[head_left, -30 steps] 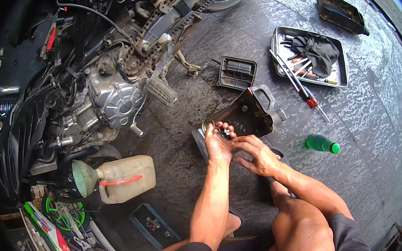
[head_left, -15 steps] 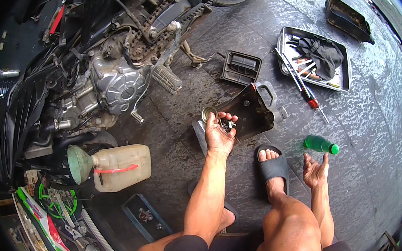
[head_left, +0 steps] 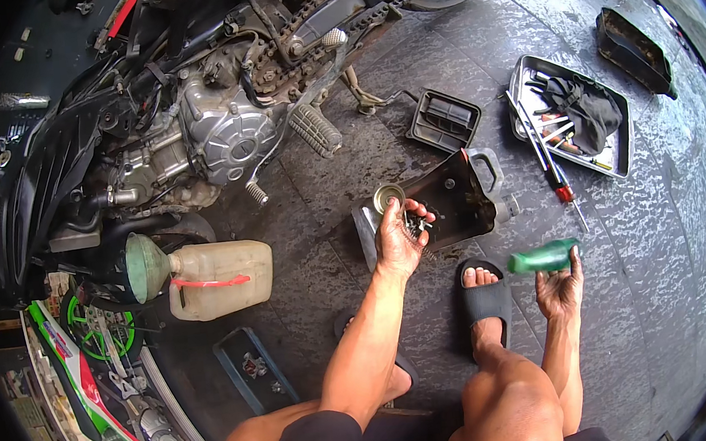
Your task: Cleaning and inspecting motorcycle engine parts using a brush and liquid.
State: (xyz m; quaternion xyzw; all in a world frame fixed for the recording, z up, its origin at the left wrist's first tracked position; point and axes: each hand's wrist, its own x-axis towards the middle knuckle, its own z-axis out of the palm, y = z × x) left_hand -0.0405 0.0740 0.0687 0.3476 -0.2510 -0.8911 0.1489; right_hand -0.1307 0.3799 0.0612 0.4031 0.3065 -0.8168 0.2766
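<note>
My left hand (head_left: pixel 400 246) is closed round a round metal cup (head_left: pixel 389 192) and small metal parts (head_left: pixel 418 223), held over the near left part of a dark pan cut from a plastic can (head_left: pixel 465 197). The parts are partly hidden by my fingers. My right hand (head_left: pixel 559 291), with darkened fingers, is on a green plastic bottle (head_left: pixel 543 256), which lies sideways and blurred in its grip beside my right sandal (head_left: pixel 486 294).
A motorcycle (head_left: pixel 226 135) fills the upper left. A funnelled jerrycan (head_left: pixel 220 294) lies left, above a blue-grey tray (head_left: pixel 234 351). Ahead are a filter housing (head_left: pixel 445 115), a tool tray (head_left: pixel 516 77) with a long tool (head_left: pixel 565 194) and a black pan (head_left: pixel 634 49). A green-white bike (head_left: pixel 89 390) is lower left.
My right hand left my left hand, moved down and right, and now grips the green bottle that was lying on the floor, moving it leftward. My left hand still holds the parts.
</note>
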